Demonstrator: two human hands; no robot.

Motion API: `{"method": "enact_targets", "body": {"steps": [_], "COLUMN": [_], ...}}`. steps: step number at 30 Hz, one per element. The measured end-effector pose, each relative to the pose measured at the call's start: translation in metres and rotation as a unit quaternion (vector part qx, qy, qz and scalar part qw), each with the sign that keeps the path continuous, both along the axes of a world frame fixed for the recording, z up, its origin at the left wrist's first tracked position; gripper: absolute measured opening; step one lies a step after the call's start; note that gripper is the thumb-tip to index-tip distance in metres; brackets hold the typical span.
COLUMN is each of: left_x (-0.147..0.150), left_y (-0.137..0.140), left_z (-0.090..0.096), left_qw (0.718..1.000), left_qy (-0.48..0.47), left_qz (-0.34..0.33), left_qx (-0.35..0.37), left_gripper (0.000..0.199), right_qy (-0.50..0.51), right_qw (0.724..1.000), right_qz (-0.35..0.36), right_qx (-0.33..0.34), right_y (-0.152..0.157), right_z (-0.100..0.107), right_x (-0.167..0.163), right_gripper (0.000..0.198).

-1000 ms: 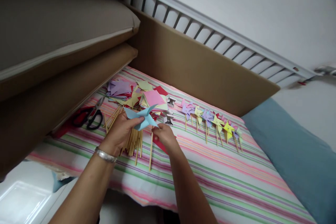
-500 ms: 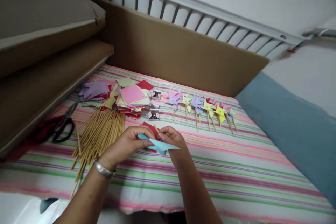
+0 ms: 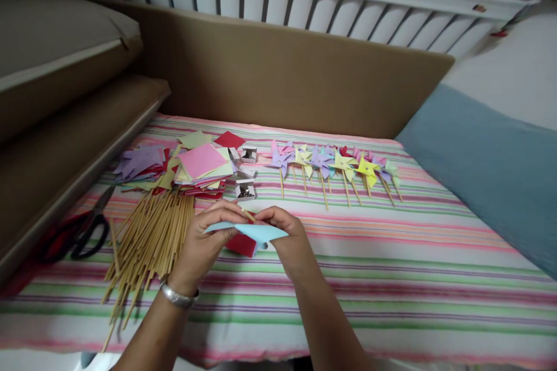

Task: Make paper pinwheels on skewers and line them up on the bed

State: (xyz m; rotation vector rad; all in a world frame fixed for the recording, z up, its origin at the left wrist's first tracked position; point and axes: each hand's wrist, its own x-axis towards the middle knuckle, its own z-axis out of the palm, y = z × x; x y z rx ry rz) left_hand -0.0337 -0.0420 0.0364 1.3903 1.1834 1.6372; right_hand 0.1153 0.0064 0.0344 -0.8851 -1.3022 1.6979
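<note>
A light-blue paper pinwheel (image 3: pixel 261 233) is held over the striped cloth between my two hands. My left hand (image 3: pixel 204 235), with a silver bracelet at the wrist, is closed on the pinwheel's left part. My right hand (image 3: pixel 285 232) is closed at the end of a short visible length of wooden stick (image 3: pixel 249 215), behind the blue paper. The fingertips are partly hidden by the folds. Under the hands lies a red square of paper (image 3: pixel 242 245). Left of my left hand, a loose pile of wooden sticks (image 3: pixel 152 232) rests on the cloth.
Stacked colored paper squares (image 3: pixel 202 161) lie behind the sticks, beside small white boxes (image 3: pixel 246 189) of metal pieces. Finished pinwheels (image 3: pixel 322 162) form a row at back right. Black scissors (image 3: pixel 91 232) lie left. A brown board (image 3: pixel 282 75) borders the striped cloth (image 3: pixel 391 266).
The camera view has turned and shifted slightly. The blue pinwheel has tilted flatter between my hands, and more of the red square shows below it. Both hands keep their hold.
</note>
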Motion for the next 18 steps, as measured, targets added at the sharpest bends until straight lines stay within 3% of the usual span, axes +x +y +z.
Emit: {"method": "enact_targets", "body": {"steps": [8, 18], "left_x": [0.0058, -0.0006], "left_y": [0.0019, -0.0014], "left_z": [0.0005, -0.0024], "left_qw": [0.999, 0.999], "left_qy": [-0.027, 0.000], "left_qz": [0.026, 0.018], "left_qx": [0.029, 0.044], "left_gripper": [0.010, 0.011], "right_qy": [-0.019, 0.009], "right_qw": [0.998, 0.998], "right_qz": [-0.034, -0.033], "right_qx": [0.058, 0.047], "right_y": [-0.0030, -0.0047], "right_z": [0.0041, 0.0031], "right_x": [0.0015, -0.0056], "right_gripper": [0.007, 0.008]}}
